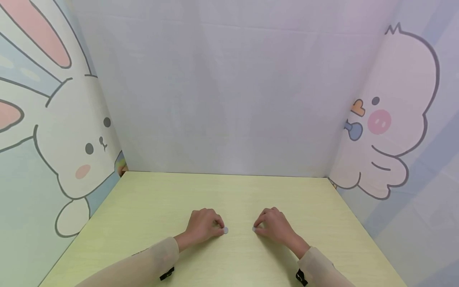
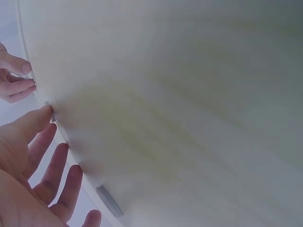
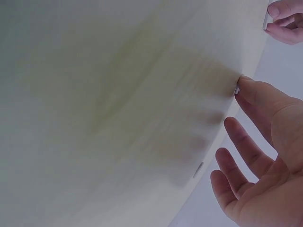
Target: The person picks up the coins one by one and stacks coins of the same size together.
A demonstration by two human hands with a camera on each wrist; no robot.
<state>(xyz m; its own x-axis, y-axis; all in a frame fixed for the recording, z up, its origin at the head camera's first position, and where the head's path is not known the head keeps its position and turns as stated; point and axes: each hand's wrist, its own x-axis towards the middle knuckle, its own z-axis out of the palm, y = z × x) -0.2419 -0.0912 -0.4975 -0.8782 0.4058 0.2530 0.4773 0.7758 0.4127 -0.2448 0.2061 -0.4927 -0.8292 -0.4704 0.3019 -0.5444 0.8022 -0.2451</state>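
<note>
On the table, my left hand (image 1: 203,226) pinches a small pale grey disc (image 1: 226,230), coin-like and thin, between thumb and fingertips. A little to the right, my right hand (image 1: 274,226) pinches a similar disc (image 1: 254,229), mostly covered by its fingers. The right wrist view shows that disc (image 3: 237,88) at the thumb tip, the other fingers spread apart. Another thin grey piece (image 2: 110,201) lies beyond the left hand's outer fingers in the left wrist view. One more grey piece (image 3: 198,169) lies near the right hand's outer fingers; both are hidden in the head view.
Both hands work over a pale yellow wood-look table (image 1: 229,195). A plain pale curtain (image 1: 229,87) hangs along its back edge. Cloth panels with a cartoon rabbit (image 1: 75,159) and a cartoon chick (image 1: 398,83) stand at the left and right sides.
</note>
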